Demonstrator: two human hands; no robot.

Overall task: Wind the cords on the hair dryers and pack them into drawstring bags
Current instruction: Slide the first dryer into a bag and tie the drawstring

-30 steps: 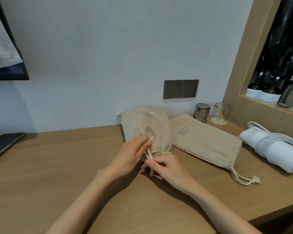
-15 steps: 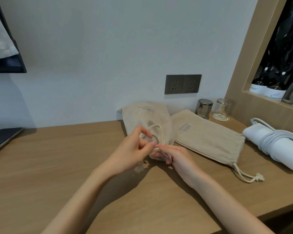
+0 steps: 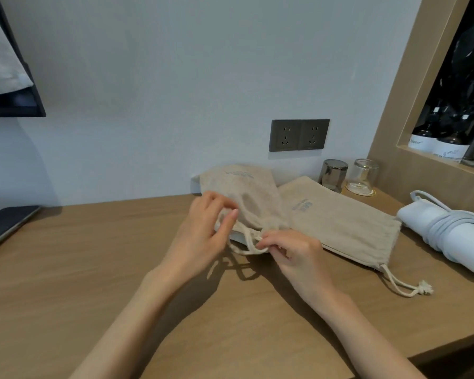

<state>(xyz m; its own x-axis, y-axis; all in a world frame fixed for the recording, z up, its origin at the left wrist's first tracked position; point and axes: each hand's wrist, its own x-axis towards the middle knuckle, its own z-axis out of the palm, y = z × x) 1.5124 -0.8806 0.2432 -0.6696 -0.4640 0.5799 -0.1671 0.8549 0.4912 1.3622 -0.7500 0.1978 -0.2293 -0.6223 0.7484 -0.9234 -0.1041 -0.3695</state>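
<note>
1. Head cam, closest stuff first: both forearms reach in over the wooden desk [image 3: 93,283].
2. Right hand [image 3: 296,258] has its fingers curled and is pinching the drawstring [image 3: 248,243] of the stuffed bag [image 3: 246,195], right at the mouth.
3. Left hand [image 3: 200,236] is just beside it, with thumb and curled fingers closed on the bunched fabric at that same mouth. It's a bit blurry, but it looks like a pinch.
4. The stuffed bag lies mid-desk, far end up against the wall, mouth toward the person.
5. Touching its right side is a flat bag [image 3: 345,231], whose knotted cord [image 3: 407,287] trails loose on the desk.
6. Further right, apart from the bags, a white hair dryer [image 3: 461,251] lies on its side with its cable [image 3: 443,225] wound around it.
7. Back by the wall are two upturned glasses [image 3: 334,173], a double socket [image 3: 298,134] and dark bottles [image 3: 438,143] in the niche.
</note>
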